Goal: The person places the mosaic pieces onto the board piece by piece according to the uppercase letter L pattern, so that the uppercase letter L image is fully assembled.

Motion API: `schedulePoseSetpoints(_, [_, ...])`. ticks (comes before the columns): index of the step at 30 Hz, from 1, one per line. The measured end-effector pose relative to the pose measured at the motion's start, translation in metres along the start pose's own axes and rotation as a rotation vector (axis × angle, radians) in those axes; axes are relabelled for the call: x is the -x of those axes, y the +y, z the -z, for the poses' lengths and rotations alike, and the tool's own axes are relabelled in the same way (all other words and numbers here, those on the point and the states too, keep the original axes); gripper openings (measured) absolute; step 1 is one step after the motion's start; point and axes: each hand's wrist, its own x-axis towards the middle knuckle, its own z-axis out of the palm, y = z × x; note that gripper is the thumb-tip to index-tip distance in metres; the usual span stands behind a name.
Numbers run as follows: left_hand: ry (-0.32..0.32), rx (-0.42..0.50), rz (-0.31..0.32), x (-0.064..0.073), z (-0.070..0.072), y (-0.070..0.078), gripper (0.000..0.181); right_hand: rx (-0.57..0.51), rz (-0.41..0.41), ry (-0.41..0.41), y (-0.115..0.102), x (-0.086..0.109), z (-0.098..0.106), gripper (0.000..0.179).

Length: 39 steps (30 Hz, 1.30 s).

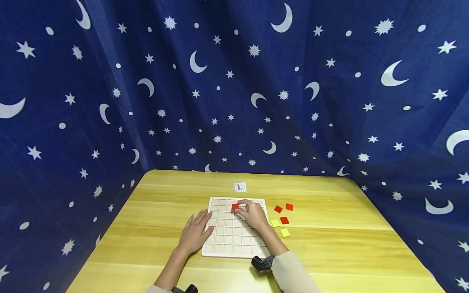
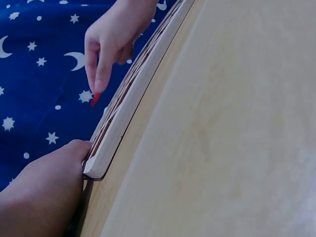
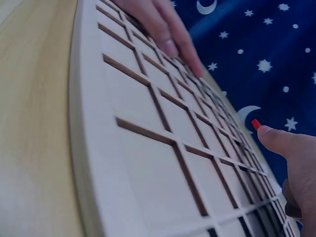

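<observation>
Workpiece: one red tile [image 1: 235,207], located over the far part of the grid board [image 1: 229,256], near the middle of the board's far edge. In the left wrist view I see it apart from the grid, tilted and almost edge-on.

Right hand [image 1: 253,214]: narrow grip. Thumb and forefinger pinch the red tile; the forearm crosses the board's right edge and near right corner.

Left hand [image 1: 193,235]: fingers extended, no pinch. It rests at the board's left edge, with the thumb and fingertips touching the frame.

Board: a pale square frame with raised ridges dividing it into cells. I read it as flat on the desk [image 1: 146,244], slightly left of centre, its far edge roughly parallel to the desk's far edge.

Loose stock: beyond the board's right edge lie three red tiles [image 1: 284,220] and two yellow tiles [image 1: 285,232]. The nearer-to-board yellow one lies just beside the right forearm. From this group, a wide band of wood runs to the desk's right edge.

Left side clearance: a similarly wide band separates the left hand from the desk's left edge.

Far side clearance: a narrower strip, in which a small printed card [image 1: 240,187] lies between the board's far edge and the desk's far edge.

Boundary: a dark blue curtain [image 1: 234,101] with white moons and stars stands behind the far edge and along both sides. Wrist equipment: a black device [image 1: 261,263] at the right wrist, near the board's near right corner.
</observation>
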Motion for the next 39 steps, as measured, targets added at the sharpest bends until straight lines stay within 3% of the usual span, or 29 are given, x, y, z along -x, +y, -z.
schedulePoseSetpoints(10, [-0.003, -0.006, 0.003, 0.000, -0.001, -0.001, 0.051, 0.071, -0.016, -0.089, -0.010, -0.004, -0.010, 0.027])
schedulePoseSetpoints(20, [-0.012, -0.013, 0.007, 0.000, -0.003, -0.002, 0.051, 0.136, -0.038, -0.087, -0.012, -0.008, -0.014, 0.024])
schedulePoseSetpoints(28, [-0.019, -0.013, 0.011, 0.000, -0.003, -0.003, 0.051, 0.095, -0.054, -0.097, -0.013, -0.008, -0.011, 0.025])
schedulePoseSetpoints(39, [-0.013, -0.009, 0.006, 0.000, -0.003, -0.002, 0.051, 0.130, -0.020, -0.104, -0.011, -0.012, -0.013, 0.025])
